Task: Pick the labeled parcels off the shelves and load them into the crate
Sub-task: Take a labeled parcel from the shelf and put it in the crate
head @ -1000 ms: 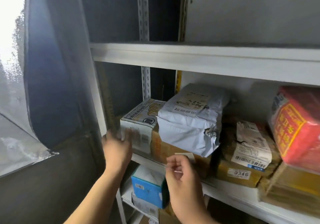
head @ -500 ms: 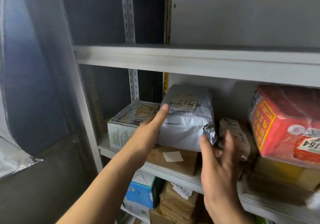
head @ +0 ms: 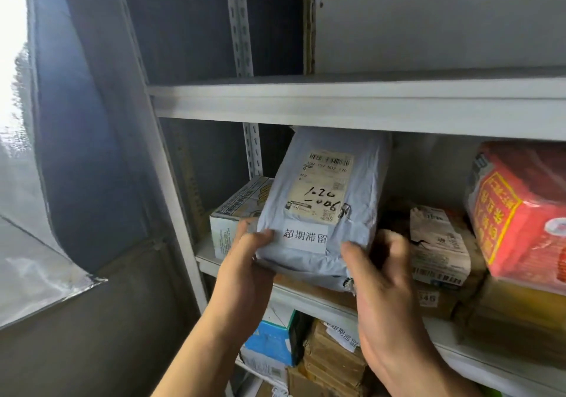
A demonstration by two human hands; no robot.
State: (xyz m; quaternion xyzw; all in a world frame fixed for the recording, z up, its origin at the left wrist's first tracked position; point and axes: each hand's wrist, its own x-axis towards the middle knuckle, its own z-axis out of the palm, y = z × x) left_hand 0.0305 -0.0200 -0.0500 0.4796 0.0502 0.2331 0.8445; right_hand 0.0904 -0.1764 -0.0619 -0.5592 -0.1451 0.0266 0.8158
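Note:
A grey plastic-wrapped parcel (head: 324,200) with a shipping label and a white sticker is tilted up off the middle shelf (head: 502,363), its labelled face toward me. My left hand (head: 245,261) grips its lower left corner, thumb on the front. My right hand (head: 379,277) grips its lower right corner, fingers curled behind it. Under and beside it lie a printed white carton (head: 232,212) and a brown box. No crate is in view.
To the right on the same shelf sit a brown parcel with a crumpled label (head: 438,243) and a red wrapped pack (head: 520,212). The shelf above (head: 337,102) hangs close over the parcel. A blue box (head: 272,341) and cardboard boxes fill the shelf below. A dark wall stands left.
Both hands went from reaching toward the grey parcel to gripping its lower corners. The parcel has tipped up from lying flat, so its label now faces me.

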